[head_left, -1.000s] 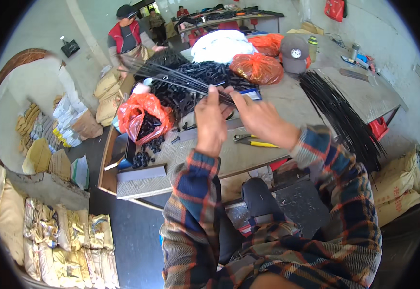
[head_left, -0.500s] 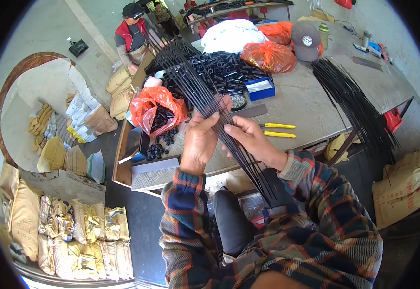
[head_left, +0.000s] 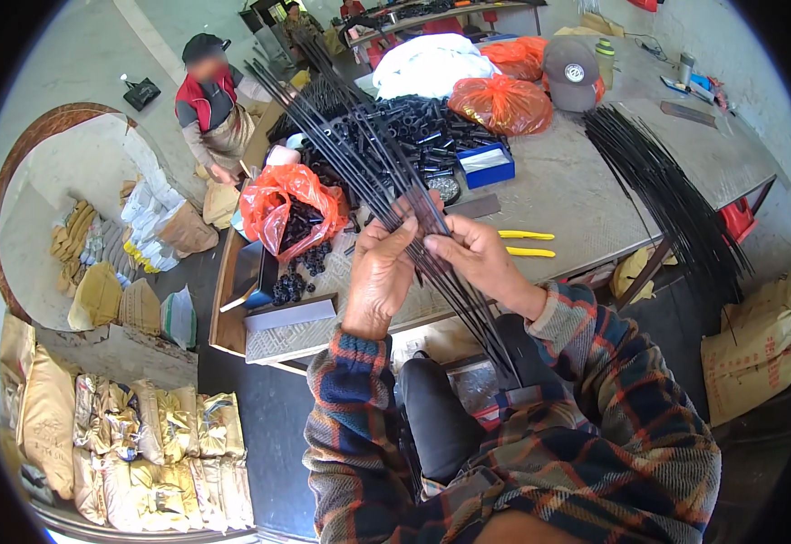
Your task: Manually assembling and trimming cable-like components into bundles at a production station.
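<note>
Black rods (head_left: 386, 190), long and thin, slant in a loose bundle held by the person's left hand (head_left: 382, 272) and right hand (head_left: 484, 258), over the near edge of the tabletop (head_left: 586, 204). Their far ends fan out forward and to the left of the left hand; their near ends run down below the right hand, toward the person's lap. From where I stand, the left hand is closed around the bundle, thumb laid across it, while the right hand pinches the rods between thumb and fingers.

Just right of the right hand lies a tool with yellow handles (head_left: 528, 253); its head I can't make out. Forward of the hands are a blue box (head_left: 493, 174) with something white in it and a wide heap of black tubes (head_left: 427, 136). Left of the left hand, an open red bag (head_left: 268, 210) holds black pieces, with a pale bar (head_left: 291, 314) nearer the person. Well to the right of the right hand, another bundle of rods (head_left: 667, 195) juts over the tabletop's edge. Farther forward of the right hand sit a tied red bag (head_left: 501, 104) and a grey cap (head_left: 570, 80). Well off, forward and left of the left hand, is a co-worker (head_left: 218, 95) in a red vest.
</note>
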`<state>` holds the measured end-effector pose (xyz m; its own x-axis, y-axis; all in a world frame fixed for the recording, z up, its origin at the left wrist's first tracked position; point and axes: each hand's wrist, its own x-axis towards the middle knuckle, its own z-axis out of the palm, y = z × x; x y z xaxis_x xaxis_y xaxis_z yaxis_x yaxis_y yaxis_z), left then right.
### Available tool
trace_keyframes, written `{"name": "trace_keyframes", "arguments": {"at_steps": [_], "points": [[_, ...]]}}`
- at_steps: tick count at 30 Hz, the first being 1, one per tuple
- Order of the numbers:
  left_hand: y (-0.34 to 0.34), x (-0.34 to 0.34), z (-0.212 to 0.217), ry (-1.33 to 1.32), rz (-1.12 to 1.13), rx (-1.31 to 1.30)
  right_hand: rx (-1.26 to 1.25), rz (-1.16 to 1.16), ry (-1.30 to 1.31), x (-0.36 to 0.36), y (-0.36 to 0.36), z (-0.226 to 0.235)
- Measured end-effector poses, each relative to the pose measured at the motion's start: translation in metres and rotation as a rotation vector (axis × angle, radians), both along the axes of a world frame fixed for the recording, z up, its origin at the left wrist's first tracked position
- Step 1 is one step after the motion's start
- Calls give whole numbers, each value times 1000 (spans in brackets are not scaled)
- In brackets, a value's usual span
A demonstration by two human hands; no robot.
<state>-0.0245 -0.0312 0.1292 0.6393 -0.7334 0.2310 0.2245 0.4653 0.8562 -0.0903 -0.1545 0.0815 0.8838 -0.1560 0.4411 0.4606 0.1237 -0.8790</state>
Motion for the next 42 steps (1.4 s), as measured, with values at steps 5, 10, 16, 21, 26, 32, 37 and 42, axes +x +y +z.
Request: {"name": "trace_keyframes", "arguments": {"at_steps": [5, 10, 16, 21, 26, 32, 37, 42], "points": [[5, 1, -2, -31, 28, 28, -40, -38, -6, -1, -7, 7], [-4, -4, -1, 70, 147, -109, -70, -36, 19, -6, 1, 2], [-13, -6, -2, 139, 206, -137, 89, -141, -66, -2, 3, -3], [-21, -6, -5, 105, 332, -116, 38, -164, -82, 2, -5, -1], [-23, -7, -4, 113, 336, -72, -83, -518, -187, 23, -84, 35], [-5, -6, -6, 57, 299, 23, -214, -1020, -148, -39, -228, 29], [-16, -9, -3, 77, 269, 14, -835, -1187, 382, -101, -293, -87], [-19, -14, -6, 80, 257, 10, -1355, -1232, 858, -114, -288, -90]]}}
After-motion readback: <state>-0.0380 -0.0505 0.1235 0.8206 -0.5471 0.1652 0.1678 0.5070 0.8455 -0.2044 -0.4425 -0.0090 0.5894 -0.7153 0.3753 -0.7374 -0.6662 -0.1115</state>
